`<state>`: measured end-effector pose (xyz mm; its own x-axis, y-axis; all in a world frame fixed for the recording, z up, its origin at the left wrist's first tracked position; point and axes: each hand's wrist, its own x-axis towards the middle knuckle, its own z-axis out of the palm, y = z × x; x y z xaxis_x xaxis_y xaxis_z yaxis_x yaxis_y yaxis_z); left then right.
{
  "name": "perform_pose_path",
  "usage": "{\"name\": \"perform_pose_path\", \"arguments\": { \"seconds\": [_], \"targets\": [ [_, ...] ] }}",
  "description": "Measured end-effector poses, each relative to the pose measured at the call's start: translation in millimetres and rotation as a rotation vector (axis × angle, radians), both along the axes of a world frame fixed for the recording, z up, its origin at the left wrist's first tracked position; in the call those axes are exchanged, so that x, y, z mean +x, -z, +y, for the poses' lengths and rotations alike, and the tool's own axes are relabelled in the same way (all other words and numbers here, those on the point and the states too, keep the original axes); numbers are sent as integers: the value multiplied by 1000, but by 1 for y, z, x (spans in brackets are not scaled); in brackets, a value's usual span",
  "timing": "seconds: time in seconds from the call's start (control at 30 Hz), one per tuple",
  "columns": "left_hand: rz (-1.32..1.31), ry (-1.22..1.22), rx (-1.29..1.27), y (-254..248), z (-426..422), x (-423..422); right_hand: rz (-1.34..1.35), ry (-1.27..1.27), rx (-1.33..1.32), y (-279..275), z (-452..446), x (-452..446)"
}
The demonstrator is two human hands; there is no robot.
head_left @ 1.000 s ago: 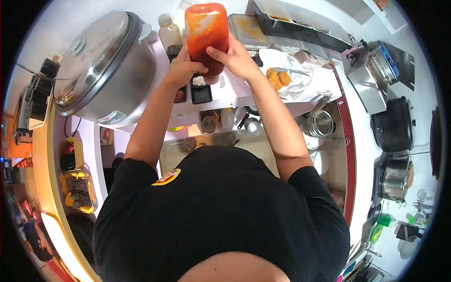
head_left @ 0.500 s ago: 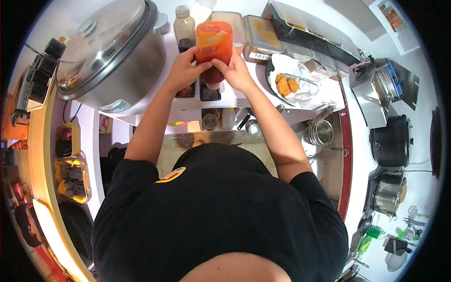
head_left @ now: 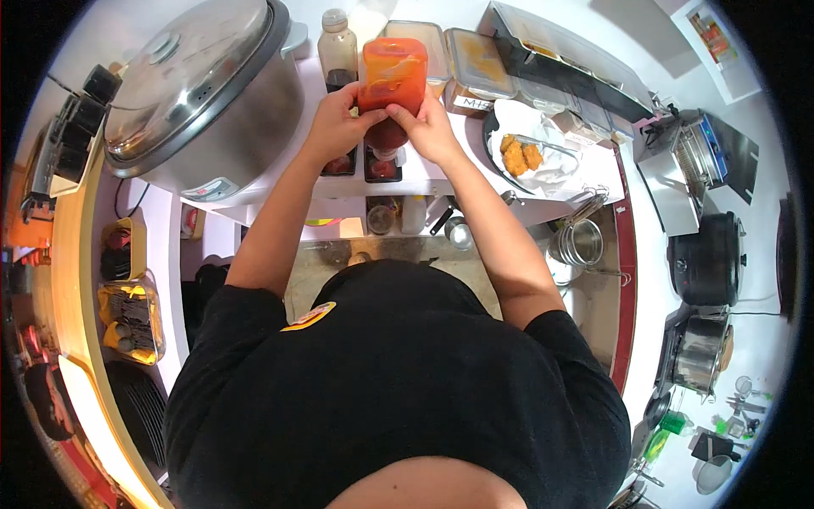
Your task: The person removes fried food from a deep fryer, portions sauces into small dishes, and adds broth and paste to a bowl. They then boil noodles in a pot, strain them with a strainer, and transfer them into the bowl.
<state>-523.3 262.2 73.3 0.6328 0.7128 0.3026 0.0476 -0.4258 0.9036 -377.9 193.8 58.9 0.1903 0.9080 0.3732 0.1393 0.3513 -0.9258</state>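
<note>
Two-handed grip on inverted, translucent plastic bottle of red sauce (head_left: 395,71)
Left hand (head_left: 337,129) and right hand (head_left: 432,134) are clamped on opposite sides, thumbs across the front, apparently for even support. The bottle is held neck-down above the small, square black dish (head_left: 383,180) on the white worktop (head_left: 428,173), likely gathering sauce at the neck. Walls: smeared orange-red above, darker below.

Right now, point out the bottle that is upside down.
The red bottle, gripped neck-down between the left hand and the right hand. The clear bottle with dark liquid stands upright on the counter.
</note>
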Motion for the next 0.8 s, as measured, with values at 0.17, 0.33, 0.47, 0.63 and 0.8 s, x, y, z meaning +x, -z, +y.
{"name": "perform_pose_path", "arguments": {
  "seconds": [0.17,0.33,0.47,0.63,0.8],
  "targets": [
    [35,8,65,2,9,-2,80,-3,45,-3,3,-3],
    [-251,-25,-25,11,4,6,218,39,102,-10,-8,4],
    [-563,-154,-564,32,5,-2,824,97,349,0,-19,26],
    [-658,469,-1423,55,-55,18,1183,160,421,-2,-46,37],
    [-902,483,-1314,-15,-72,34,1189,324,393,-12,-48,34]
  ]
}}
